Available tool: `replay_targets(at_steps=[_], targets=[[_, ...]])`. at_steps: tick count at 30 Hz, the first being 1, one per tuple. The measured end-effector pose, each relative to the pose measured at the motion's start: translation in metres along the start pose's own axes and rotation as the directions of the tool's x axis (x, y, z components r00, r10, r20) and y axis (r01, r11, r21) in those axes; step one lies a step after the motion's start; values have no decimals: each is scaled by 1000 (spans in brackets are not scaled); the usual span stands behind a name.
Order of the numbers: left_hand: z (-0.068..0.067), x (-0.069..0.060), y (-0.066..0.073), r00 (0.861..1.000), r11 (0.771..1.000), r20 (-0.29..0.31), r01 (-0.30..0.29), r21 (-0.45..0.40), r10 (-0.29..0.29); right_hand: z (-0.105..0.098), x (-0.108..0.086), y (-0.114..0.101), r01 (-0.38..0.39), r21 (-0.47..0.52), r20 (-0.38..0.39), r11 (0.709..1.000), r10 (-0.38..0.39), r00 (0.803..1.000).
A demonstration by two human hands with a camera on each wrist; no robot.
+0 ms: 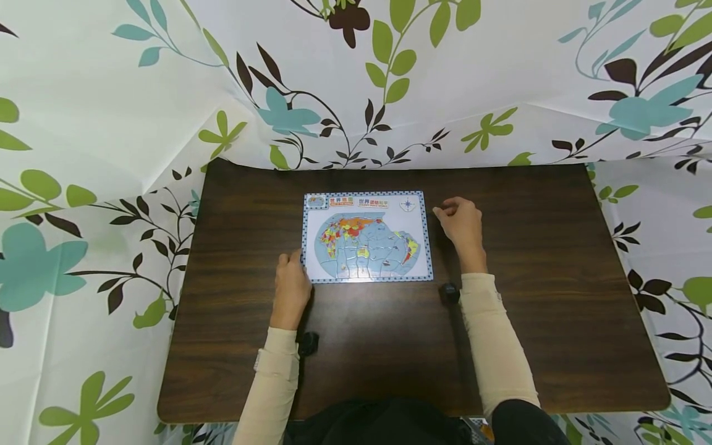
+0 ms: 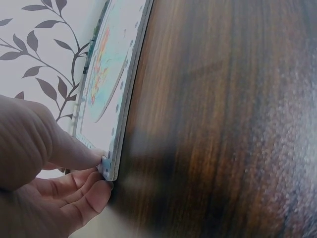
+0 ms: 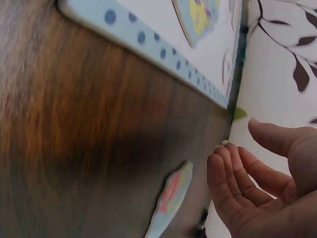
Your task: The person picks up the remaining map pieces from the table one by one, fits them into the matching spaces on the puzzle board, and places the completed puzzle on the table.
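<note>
Nearest, the left hand (image 1: 292,281) has its grip pinched on the near-left corner of the puzzle board (image 1: 367,280), flat on the tabletop (image 1: 378,346). The board holds fitted map pieces (image 1: 364,247) — a gap shows far right. Rightward, the right hand (image 1: 460,225) — grip released — hovers near a loose piece (image 3: 171,198).

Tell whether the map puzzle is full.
Not full: in the head view, the map puzzle shows a white gap upper right; a loose piece lies outside it.
</note>
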State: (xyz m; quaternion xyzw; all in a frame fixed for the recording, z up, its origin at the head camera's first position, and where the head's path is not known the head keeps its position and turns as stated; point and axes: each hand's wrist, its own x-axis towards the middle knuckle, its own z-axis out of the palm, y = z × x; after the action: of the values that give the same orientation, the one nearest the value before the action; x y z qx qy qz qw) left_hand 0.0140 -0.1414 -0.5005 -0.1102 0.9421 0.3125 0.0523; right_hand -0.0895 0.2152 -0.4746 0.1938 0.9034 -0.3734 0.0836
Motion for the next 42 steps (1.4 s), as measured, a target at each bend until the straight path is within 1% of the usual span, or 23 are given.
replay_targets(at_steps=[6,9,15,19,24,29,37,42], targets=[[0,1,0,1000,1000,11,2,4,-3,-21,-4,11,-71,17,6,997,71,997],[0,1,-1,1000,1000,9,3,3,-3,-29,-6,19,-87,-8,10,996,87,996],[0,1,-1,1000,1000,15,16,9,-16,-42,-9,40,-118,-25,13,993,118,993],[0,1,0,999,1000,20,28,11,-28,-46,-10,52,-145,-31,13,989,146,989],[-2,1,0,999,1000,20,26,12,-26,-46,-13,63,-164,-74,4,984,165,986],[-1,1,0,1000,1000,20,21,15,-21,-39,-18,70,-158,-81,-32,984,156,987],[0,1,-1,1000,1000,14,14,16,-15,-24,-26,66,-177,-94,-65,980,172,983],[-1,1,0,1000,1000,15,15,13,-15,-18,-26,64,-179,-102,-81,979,171,982]])
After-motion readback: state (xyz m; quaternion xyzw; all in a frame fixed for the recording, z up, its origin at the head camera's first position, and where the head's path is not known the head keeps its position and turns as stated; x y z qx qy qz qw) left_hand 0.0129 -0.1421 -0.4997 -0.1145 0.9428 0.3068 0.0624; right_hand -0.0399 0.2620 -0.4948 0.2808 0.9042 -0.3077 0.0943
